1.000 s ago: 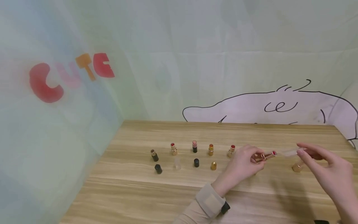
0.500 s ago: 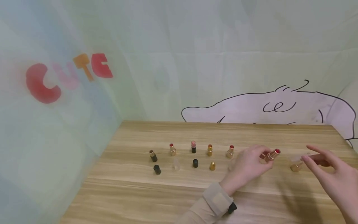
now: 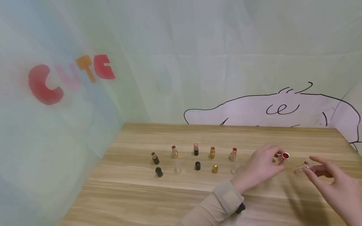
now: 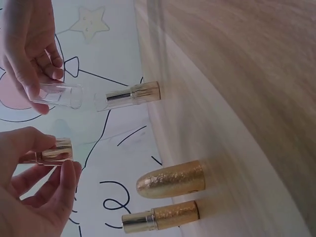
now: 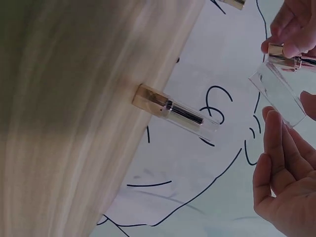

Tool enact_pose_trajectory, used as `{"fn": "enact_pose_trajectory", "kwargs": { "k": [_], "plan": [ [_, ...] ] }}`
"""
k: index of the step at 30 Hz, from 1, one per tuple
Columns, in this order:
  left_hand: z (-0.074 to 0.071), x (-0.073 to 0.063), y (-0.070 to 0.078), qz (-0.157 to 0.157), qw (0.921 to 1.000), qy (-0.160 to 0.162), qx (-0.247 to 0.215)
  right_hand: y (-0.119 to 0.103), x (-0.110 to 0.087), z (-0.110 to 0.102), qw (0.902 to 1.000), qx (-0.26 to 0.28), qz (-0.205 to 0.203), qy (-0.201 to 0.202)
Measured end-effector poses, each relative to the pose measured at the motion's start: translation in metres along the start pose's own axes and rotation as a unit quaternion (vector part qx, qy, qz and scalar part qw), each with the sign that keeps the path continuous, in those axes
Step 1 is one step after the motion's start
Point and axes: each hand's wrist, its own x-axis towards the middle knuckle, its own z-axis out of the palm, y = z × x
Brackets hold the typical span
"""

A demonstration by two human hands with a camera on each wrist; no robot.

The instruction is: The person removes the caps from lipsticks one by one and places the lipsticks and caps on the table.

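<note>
A rose-gold lipstick [image 3: 284, 157], its red end facing up toward the head camera, is pinched by my left hand [image 3: 260, 164] above the table. To its right, my right hand [image 3: 336, 180] holds a clear lipstick cap [image 4: 58, 94] between thumb and fingertips, tilted and apart from the lipstick in the head view. The right wrist view has the cap [image 5: 279, 94] overlapping the base of the held lipstick [image 5: 284, 58]. A gold-based lipstick with a clear cover [image 5: 170, 111] stands on the table; in the head view, the right hand's cap overlaps it.
Uncapped lipsticks stand in a back row: dark [image 3: 155, 158], red [image 3: 175, 152], pink [image 3: 196, 149], orange [image 3: 212, 153] and red [image 3: 233, 154]. Before them are black caps [image 3: 159, 171], clear caps [image 3: 178, 166] and a gold cap [image 3: 215, 169]. Printed cloth walls [image 3: 161, 78] enclose the wooden table [image 3: 141, 194].
My left hand has shifted right, and its lipstick has turned from pointing sideways to facing the head camera. The cap in my right hand has come lower and moved away from the lipstick's end.
</note>
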Motion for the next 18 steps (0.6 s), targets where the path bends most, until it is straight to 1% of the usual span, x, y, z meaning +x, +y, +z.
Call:
{"fn": "enact_pose_trajectory", "kwargs": {
  "k": [3,8,14,16,18],
  "plan": [
    [0.004,0.003,0.0,0.007,0.9998,-0.003,0.02,0.002,-0.001,0.001,0.9997,-0.004,-0.023,0.002],
    [0.006,0.01,0.002,0.019,0.9971,-0.01,0.073,0.004,-0.003,0.004,0.9968,0.016,-0.076,0.016],
    [0.011,0.016,0.0,0.02,0.9916,-0.021,0.126,0.006,-0.006,0.012,0.9956,0.009,-0.093,0.009],
    [0.015,0.018,-0.001,0.023,0.9889,-0.033,0.143,0.008,-0.006,0.015,0.9954,0.011,-0.094,0.009],
    [0.019,0.019,-0.001,0.018,0.9867,-0.051,0.153,0.008,-0.006,0.017,0.9953,0.008,-0.097,0.009]
  ]
}}
